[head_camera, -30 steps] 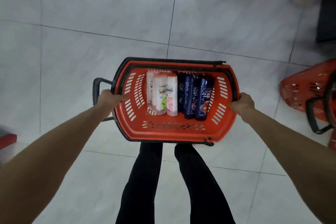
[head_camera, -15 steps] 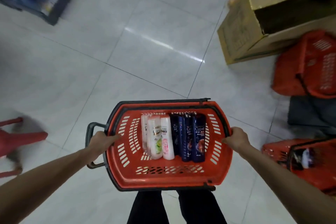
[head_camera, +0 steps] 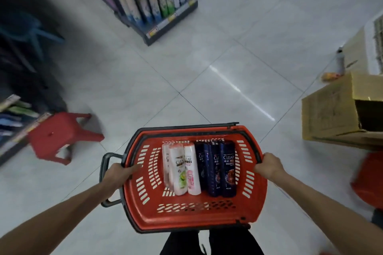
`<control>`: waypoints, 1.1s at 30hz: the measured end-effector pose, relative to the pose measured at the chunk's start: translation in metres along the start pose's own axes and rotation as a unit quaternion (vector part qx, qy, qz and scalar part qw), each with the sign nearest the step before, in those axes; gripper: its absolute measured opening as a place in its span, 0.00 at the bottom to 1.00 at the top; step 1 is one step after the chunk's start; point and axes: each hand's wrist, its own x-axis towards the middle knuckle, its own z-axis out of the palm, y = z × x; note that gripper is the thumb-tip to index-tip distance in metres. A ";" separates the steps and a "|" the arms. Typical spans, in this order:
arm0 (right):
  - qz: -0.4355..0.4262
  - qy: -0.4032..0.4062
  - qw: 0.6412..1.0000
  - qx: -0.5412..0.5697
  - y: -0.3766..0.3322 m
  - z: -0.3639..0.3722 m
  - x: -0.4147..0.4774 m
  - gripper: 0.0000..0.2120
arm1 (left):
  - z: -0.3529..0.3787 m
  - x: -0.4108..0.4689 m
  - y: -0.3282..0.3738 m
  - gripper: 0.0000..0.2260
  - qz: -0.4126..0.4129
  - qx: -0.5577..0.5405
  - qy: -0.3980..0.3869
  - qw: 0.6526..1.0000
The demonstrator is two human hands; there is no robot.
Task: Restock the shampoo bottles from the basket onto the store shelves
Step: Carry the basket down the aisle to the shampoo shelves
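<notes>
I hold a red plastic basket (head_camera: 186, 215) level in front of me, above a tiled floor. My left hand (head_camera: 119, 173) grips its left rim and my right hand (head_camera: 268, 164) grips its right rim. Inside lie white shampoo bottles (head_camera: 179, 168) on the left and dark blue shampoo bottles (head_camera: 227, 168) on the right, side by side. A store shelf (head_camera: 163, 9) filled with upright bottles stands ahead at the upper left, well beyond the basket.
A red plastic stool (head_camera: 60, 134) stands on the floor to the left, beside another shelf edge (head_camera: 18, 128). An open cardboard box (head_camera: 339, 109) lies at the right, with a red basket (head_camera: 370, 182) below it. Open tiled floor stretches ahead.
The view has swung left and up as I carry the basket: the shelf with bottles came into sight, the stool and cardboard box shifted right and down. Both hands keep their grip.
</notes>
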 end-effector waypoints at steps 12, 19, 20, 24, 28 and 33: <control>-0.114 -0.069 0.982 -0.131 -0.195 -0.043 0.055 0.13 | -0.057 -0.014 -0.011 0.23 -0.102 -0.159 0.069 0.980; -0.126 -0.073 0.970 -0.196 -0.329 -0.011 0.089 0.15 | -0.114 0.048 -0.032 0.27 -0.135 -0.206 0.077 0.966; -0.120 -0.068 0.972 -0.192 -0.349 -0.006 0.092 0.15 | -0.127 0.057 -0.030 0.26 -0.136 -0.217 0.075 0.964; -0.122 -0.049 0.970 -0.205 -0.431 0.009 0.092 0.15 | -0.172 0.087 -0.026 0.24 -0.136 -0.240 0.071 0.959; -0.156 -0.050 0.959 -0.231 -0.518 0.023 0.093 0.15 | -0.225 0.117 -0.018 0.23 -0.151 -0.264 0.082 0.949; -0.184 -0.046 0.949 -0.251 -0.608 0.033 0.101 0.12 | -0.285 0.153 -0.004 0.27 -0.168 -0.269 0.096 0.943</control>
